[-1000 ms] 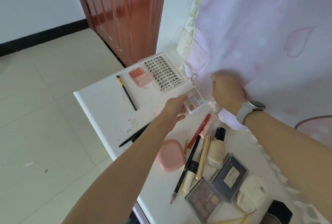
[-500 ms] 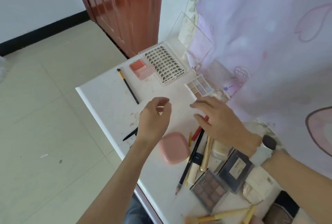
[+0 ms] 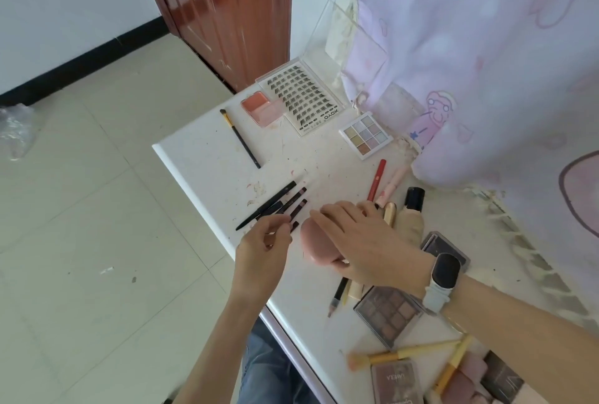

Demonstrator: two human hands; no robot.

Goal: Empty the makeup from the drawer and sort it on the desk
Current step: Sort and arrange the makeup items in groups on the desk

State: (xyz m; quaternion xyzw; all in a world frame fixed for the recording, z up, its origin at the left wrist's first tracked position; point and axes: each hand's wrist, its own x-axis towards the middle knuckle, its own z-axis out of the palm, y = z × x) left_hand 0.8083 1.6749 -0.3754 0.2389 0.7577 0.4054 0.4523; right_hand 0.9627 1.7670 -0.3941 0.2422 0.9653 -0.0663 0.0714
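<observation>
Two hands are seen over the white bench [image 3: 201,160]. A thin dark makeup pencil [image 3: 293,209] is pinched by the fingers [image 3: 282,225] of the left hand [image 3: 262,248] near the front edge, beside other dark pencils [image 3: 265,204]. The pink round case [image 3: 316,246] is held by the right hand [image 3: 363,241], with fingers curled over its top. More makeup is laid on the bench: a small pastel palette [image 3: 365,135], a lash tray [image 3: 301,97], a brown palette [image 3: 387,314] and a red pencil [image 3: 377,180].

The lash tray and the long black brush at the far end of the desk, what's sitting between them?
In the head view, a small pink blush compact lies between the lash tray and the black brush, right beside the tray.
</observation>
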